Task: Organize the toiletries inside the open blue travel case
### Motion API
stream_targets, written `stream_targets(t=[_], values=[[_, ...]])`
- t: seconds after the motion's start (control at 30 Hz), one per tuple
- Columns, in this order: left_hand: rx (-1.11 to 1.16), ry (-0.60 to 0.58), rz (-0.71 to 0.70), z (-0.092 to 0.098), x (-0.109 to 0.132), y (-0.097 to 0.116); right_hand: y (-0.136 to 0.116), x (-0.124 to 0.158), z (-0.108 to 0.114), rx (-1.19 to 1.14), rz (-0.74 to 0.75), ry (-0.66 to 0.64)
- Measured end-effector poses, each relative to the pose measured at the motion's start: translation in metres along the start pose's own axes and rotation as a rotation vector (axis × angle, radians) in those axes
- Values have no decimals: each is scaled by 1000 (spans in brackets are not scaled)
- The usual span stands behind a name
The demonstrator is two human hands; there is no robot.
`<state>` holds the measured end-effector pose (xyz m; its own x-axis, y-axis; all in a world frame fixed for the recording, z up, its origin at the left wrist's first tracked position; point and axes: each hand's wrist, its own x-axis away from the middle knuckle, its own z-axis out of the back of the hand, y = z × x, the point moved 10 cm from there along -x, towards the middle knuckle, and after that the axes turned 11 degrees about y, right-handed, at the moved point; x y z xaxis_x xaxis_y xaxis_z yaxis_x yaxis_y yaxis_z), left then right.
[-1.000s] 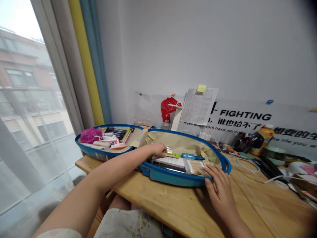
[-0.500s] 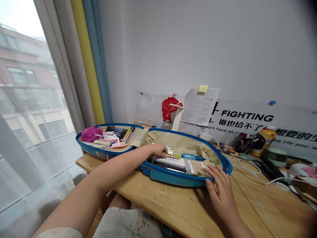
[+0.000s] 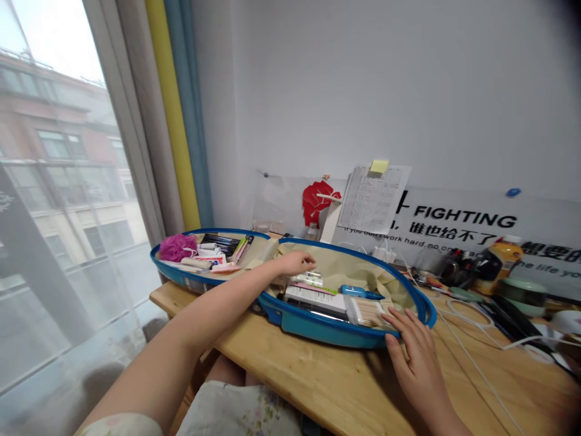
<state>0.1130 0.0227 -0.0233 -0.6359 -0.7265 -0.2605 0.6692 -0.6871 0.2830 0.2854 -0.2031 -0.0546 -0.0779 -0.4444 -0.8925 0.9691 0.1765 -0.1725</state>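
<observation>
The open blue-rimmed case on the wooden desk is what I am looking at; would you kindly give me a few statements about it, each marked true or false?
1. The left hand reaches over the view's right half of the open blue-rimmed hard case. True.
2. The right hand is lifted clear of the case. False: it rests on the blue rim.
3. The pink mesh bath puff lies in the view's right half. False: it lies in the left half.
4. The case sits on a light wooden desk. True.
5. The orange-yellow plastic bottle stands inside the case. False: it stands on the desk, right of the case.
</observation>
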Motion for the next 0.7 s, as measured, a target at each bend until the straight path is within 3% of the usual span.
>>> stream_targets(t=[0.07, 0.2, 0.3, 0.37, 0.5, 0.7], values=[[-33, 106, 97, 28, -5, -28, 0, 0, 0, -4, -1, 6], [-180, 219, 396, 72, 11, -117, 2, 0, -1, -3, -30, -12], [-281, 179, 588, 80, 38, -178, 3, 0, -1, -1, -39, -7], [-324, 126, 669, 75, 54, -206, 2, 1, -1, -1, -26, 0], [-365, 51, 745, 58, 69, -233, 1, 1, 0, 7, -10, 11], [-375, 19, 766, 46, 64, -246, 1, 1, 1, 6, -3, 11]])
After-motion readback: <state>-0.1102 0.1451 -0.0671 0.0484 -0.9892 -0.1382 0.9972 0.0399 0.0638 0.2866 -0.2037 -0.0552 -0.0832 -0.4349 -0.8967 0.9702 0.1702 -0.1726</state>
